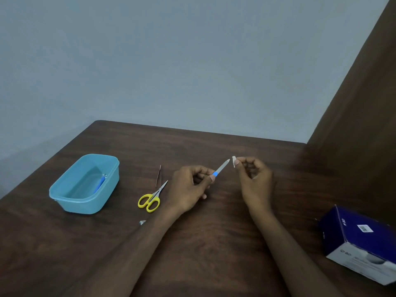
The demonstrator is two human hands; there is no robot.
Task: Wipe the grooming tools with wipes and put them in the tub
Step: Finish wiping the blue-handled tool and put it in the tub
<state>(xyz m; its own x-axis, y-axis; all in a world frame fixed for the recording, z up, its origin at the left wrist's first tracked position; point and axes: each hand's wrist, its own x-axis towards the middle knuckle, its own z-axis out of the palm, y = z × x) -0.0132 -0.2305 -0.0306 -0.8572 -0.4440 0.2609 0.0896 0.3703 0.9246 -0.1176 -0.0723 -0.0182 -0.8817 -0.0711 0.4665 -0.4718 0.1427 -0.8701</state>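
Note:
My left hand (190, 187) grips a nail file (221, 168) by its blue handle, the metal blade pointing up and right. My right hand (255, 176) pinches a small white wipe (234, 161) just beyond the file's tip, not touching it. A light blue tub (64, 196) stands at the left with a blue-handled tool (100, 183) lying inside. Yellow-handled scissors (152, 198) and thin tweezers (159, 175) lie on the table between the tub and my left hand.
A dark blue and white box (360, 241) sits at the table's right edge. A small silvery scrap (142, 222) lies beside my left forearm. A brown panel (364, 103) rises at the right. The wooden table (214, 243) ends at a grey wall.

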